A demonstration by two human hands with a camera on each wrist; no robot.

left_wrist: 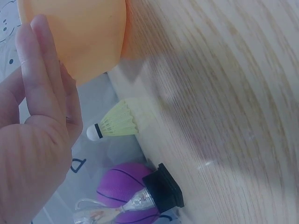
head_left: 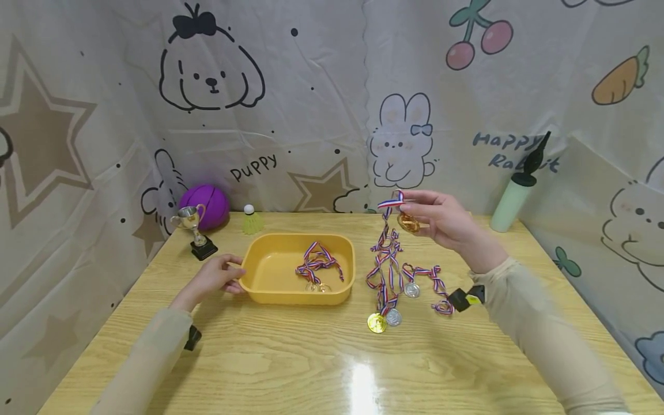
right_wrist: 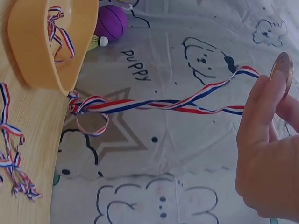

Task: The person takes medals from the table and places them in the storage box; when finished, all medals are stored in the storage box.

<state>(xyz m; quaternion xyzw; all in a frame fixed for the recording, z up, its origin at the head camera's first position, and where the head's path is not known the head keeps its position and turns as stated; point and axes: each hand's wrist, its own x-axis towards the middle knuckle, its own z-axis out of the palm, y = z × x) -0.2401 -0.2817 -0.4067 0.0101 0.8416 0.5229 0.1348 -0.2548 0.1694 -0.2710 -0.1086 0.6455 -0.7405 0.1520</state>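
My right hand [head_left: 448, 222] is raised over the right part of the table, pinching a bronze-coloured medal [head_left: 408, 222] between fingers and thumb. Its red, white and blue ribbon [right_wrist: 140, 105] trails from the hand, twisted and knotted lower down. On the table below lie tangled ribbons [head_left: 386, 262] with a gold medal [head_left: 377, 323] and two silver medals, one of them [head_left: 393, 317] beside the gold. At the left end of a yellow plastic bin [head_left: 290, 297], my left hand [head_left: 215, 278] touches the wall with fairly straight fingers. Inside the bin sits a ribbon bundle [head_left: 316, 262] with medals.
Behind my left hand stand a small trophy cup [head_left: 199, 236], a purple ball [head_left: 210, 204] and a yellow shuttlecock [head_left: 252, 221]. A pale green bottle-shaped pump [head_left: 509, 202] with a black nozzle is at the back right. Printed cloth [head_left: 311, 144] hangs around the table.
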